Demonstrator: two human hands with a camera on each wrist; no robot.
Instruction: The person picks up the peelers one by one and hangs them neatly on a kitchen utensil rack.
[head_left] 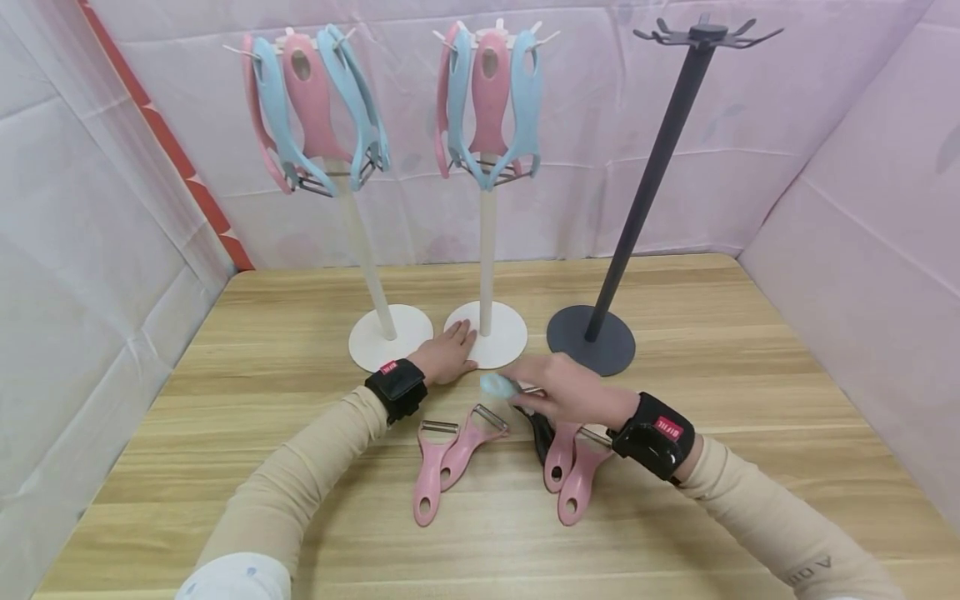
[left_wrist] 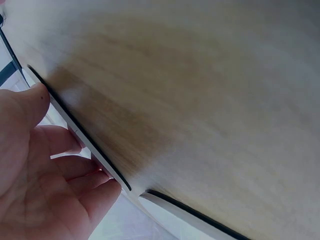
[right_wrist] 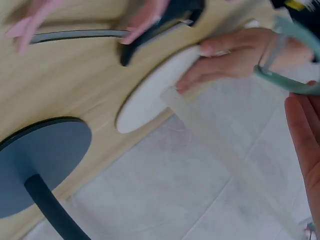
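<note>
My left hand (head_left: 446,355) rests with extended fingers on the round white base (head_left: 504,340) of the middle stand. In the left wrist view, the thumb and fingertips touch the base's edge (left_wrist: 80,129). My right hand (head_left: 561,388) pinches a light blue peeler (head_left: 496,386) just above the table, near that base. In the right wrist view, the peeler's Y-shaped head (right_wrist: 282,81) shows, while much of its handle lies outside the frame. Beneath the right hand lie a black peeler (head_left: 541,433) and two pink peelers (head_left: 577,492). Two more pink peelers (head_left: 429,479) lie left of them.
Pink and blue peelers hang from the hooks of the left white stand (head_left: 363,242) and the middle white stand (head_left: 487,250). At the right stands a dark grey stand (head_left: 652,179) with bare hooks. Cloth walls (head_left: 862,167) border the wooden table (head_left: 247,375).
</note>
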